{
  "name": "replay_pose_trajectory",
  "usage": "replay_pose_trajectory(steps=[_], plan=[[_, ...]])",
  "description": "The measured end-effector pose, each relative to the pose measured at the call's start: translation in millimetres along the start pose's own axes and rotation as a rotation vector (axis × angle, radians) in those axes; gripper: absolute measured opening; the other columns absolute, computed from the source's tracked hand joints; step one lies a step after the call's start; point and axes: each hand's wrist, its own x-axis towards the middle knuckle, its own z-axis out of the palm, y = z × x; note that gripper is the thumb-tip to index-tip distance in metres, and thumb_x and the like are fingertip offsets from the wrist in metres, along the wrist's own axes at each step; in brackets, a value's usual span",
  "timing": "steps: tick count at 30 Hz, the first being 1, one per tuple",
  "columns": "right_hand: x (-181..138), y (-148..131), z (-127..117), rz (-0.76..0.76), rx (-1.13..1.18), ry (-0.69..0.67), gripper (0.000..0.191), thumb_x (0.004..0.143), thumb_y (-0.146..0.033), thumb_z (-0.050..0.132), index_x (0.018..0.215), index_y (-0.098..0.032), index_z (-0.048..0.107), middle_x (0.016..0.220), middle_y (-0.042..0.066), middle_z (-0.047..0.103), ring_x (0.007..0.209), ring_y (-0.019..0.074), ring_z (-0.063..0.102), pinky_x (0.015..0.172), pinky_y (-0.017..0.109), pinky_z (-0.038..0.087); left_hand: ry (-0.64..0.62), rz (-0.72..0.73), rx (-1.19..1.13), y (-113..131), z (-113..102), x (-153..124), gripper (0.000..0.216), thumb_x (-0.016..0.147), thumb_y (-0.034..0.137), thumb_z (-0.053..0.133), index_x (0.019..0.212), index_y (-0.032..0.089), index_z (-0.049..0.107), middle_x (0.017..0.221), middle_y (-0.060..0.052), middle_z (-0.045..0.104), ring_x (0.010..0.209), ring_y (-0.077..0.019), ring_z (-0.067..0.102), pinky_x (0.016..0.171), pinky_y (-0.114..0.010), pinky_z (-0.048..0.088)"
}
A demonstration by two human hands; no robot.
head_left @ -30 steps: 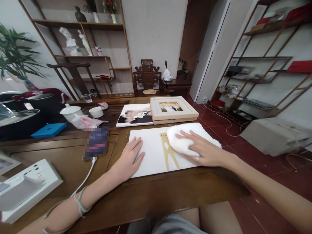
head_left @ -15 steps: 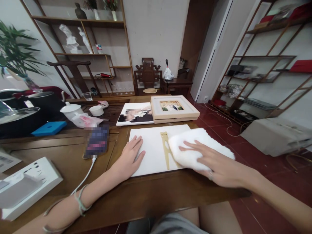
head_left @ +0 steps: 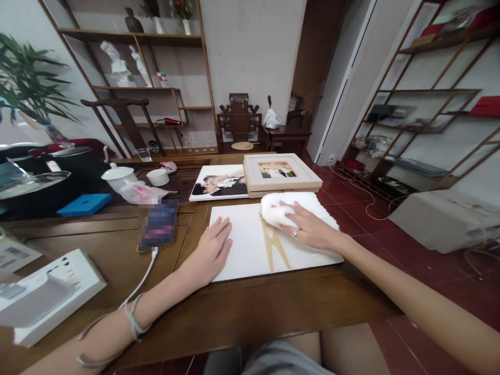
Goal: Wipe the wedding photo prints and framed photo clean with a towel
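Note:
A white rectangular board (head_left: pixel 245 247) lies flat on the wooden table. On its face is a yellowish, two-legged flat piece (head_left: pixel 269 246), its top partly covered by a cloth. My left hand (head_left: pixel 212 252) rests on the board's left side, palm down, fingers stretched out. Over the board's upper right, my right hand (head_left: pixel 312 229) presses down a fluffy white cloth (head_left: pixel 312 202), fingers bunched into it. The cloth hides the board's far right corner and hangs close to its right edge.
Beyond the board lie a photo panel (head_left: pixel 219 182) and a framed picture (head_left: pixel 304 178). To the left are a phone (head_left: pixel 158 226) with a white cable, a white box-like device (head_left: pixel 58 294), a blue block (head_left: pixel 85 204), a teapot (head_left: pixel 118 177) and a black pot (head_left: pixel 35 195).
My right hand has slid the cloth away from me and leftwards, from the board's near right to its far right. More of the yellowish piece's legs shows. My left hand stays in place.

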Motion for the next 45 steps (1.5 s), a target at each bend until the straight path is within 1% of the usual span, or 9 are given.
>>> replay_pose_trajectory(steps=[4, 12, 15, 22, 27, 31, 39, 42, 45], plan=[[7, 0, 5, -0.046, -0.037, 0.018, 0.035, 0.091, -0.029, 0.04, 0.118, -0.015, 0.059, 0.144, 0.015, 0.037, 0.137, 0.0312, 0.019, 0.109, 0.06, 0.013, 0.013, 0.004, -0.01, -1, 1, 0, 0.045, 0.093, 0.027, 0.031, 0.133, 0.01, 0.044, 0.145, -0.014, 0.038, 0.137, -0.0266, 0.026, 0.111, -0.047, 0.024], [-65, -52, -4, -0.267, -0.052, -0.119, 0.014, 0.073, -0.016, 0.056, 0.08, -0.017, 0.068, 0.148, 0.011, 0.03, 0.138, 0.0334, 0.011, 0.108, 0.061, 0.009, 0.001, 0.004, -0.025, -1, 2, 0, 0.046, 0.093, 0.026, 0.031, 0.134, 0.011, 0.043, 0.146, -0.014, 0.036, 0.138, -0.0272, 0.023, 0.111, -0.049, 0.023], [-71, -62, -5, -0.398, -0.006, -0.182, 0.014, 0.062, -0.016, 0.061, 0.074, -0.018, 0.067, 0.148, 0.01, 0.029, 0.138, 0.035, 0.01, 0.109, 0.059, 0.004, -0.025, -0.01, -0.019, 0, 1, 0, 0.047, 0.093, 0.026, 0.029, 0.135, 0.01, 0.041, 0.147, -0.014, 0.034, 0.139, -0.0268, 0.021, 0.112, -0.049, 0.021], [-8, -33, -1, -0.291, -0.027, -0.053, 0.023, 0.087, -0.023, 0.048, 0.099, -0.012, 0.064, 0.143, 0.018, 0.037, 0.138, 0.0282, 0.017, 0.108, 0.058, 0.017, -0.06, -0.027, -0.006, 2, -2, 1, 0.048, 0.093, 0.026, 0.027, 0.136, 0.008, 0.04, 0.147, -0.015, 0.033, 0.139, -0.0261, 0.019, 0.112, -0.048, 0.019], [33, -21, 7, -0.177, -0.036, 0.006, 0.031, 0.091, -0.025, 0.041, 0.113, -0.013, 0.059, 0.137, 0.017, 0.046, 0.136, 0.0291, 0.023, 0.107, 0.059, 0.018, -0.037, -0.006, -0.013, 2, -3, 0, 0.045, 0.093, 0.026, 0.029, 0.135, 0.012, 0.041, 0.147, -0.013, 0.034, 0.139, -0.0263, 0.022, 0.111, -0.049, 0.022], [22, -34, 8, -0.233, -0.074, -0.021, 0.027, 0.081, -0.017, 0.05, 0.104, -0.014, 0.064, 0.141, 0.015, 0.042, 0.137, 0.0311, 0.019, 0.107, 0.061, 0.015, -0.045, -0.007, -0.011, 0, -1, 0, 0.046, 0.093, 0.026, 0.029, 0.135, 0.01, 0.041, 0.147, -0.015, 0.034, 0.139, -0.0268, 0.022, 0.111, -0.049, 0.022], [-50, -84, -4, -0.385, 0.013, -0.206, 0.029, 0.072, -0.024, 0.058, 0.099, -0.02, 0.067, 0.145, 0.011, 0.037, 0.137, 0.0337, 0.017, 0.109, 0.058, 0.011, -0.008, 0.015, -0.035, -3, 3, 1, 0.046, 0.092, 0.026, 0.03, 0.134, 0.013, 0.042, 0.146, -0.014, 0.036, 0.138, -0.0267, 0.023, 0.11, -0.05, 0.023], [-46, -82, -6, -0.39, 0.029, -0.195, 0.03, 0.076, -0.023, 0.055, 0.103, -0.019, 0.065, 0.144, 0.011, 0.038, 0.137, 0.0305, 0.02, 0.11, 0.056, 0.012, -0.014, 0.007, -0.026, -2, 2, 1, 0.046, 0.092, 0.026, 0.029, 0.134, 0.011, 0.043, 0.146, -0.014, 0.037, 0.138, -0.0266, 0.023, 0.111, -0.049, 0.023], [-16, -66, -4, -0.329, -0.013, -0.127, 0.027, 0.082, -0.02, 0.049, 0.103, -0.014, 0.065, 0.139, 0.017, 0.044, 0.136, 0.029, 0.023, 0.109, 0.055, 0.015, -0.009, 0.01, -0.025, -2, 2, 1, 0.046, 0.093, 0.026, 0.03, 0.135, 0.012, 0.042, 0.146, -0.014, 0.036, 0.138, -0.0264, 0.023, 0.111, -0.049, 0.023]])
